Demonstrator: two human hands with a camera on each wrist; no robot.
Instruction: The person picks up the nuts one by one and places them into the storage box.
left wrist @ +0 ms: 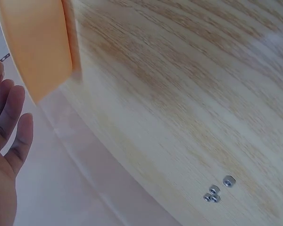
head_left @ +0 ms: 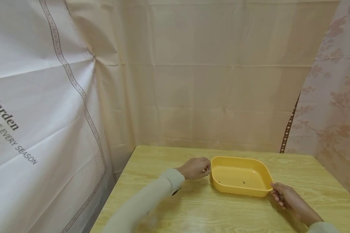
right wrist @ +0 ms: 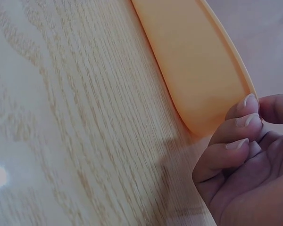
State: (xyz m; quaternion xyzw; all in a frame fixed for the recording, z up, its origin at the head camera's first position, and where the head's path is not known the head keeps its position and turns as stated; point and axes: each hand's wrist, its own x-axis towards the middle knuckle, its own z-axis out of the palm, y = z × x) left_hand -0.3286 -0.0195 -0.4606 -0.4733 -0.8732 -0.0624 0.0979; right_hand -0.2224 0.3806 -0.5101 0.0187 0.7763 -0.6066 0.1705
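A yellow plastic tray (head_left: 236,191) with rounded corners sits on the wooden table. Two tiny pieces, one a small nut-like piece (head_left: 244,182), lie on its floor. At the tray's near right corner my right hand (head_left: 288,198) pinches the rim between thumb and fingers; the right wrist view shows those fingers (right wrist: 236,121) bent against the wall. Beside the tray's left end is my left hand (head_left: 193,168), fingers loosely bent. In the left wrist view its fingers (left wrist: 12,106) appear just apart from the rim.
Several metal nuts (left wrist: 215,190) lie in a loose group on the wooden table (head_left: 198,213), near its edge in the left wrist view. Pale cloth hangs behind the table (head_left: 192,81) and at the left (head_left: 32,97); flowered cloth (head_left: 335,106) hangs at the right.
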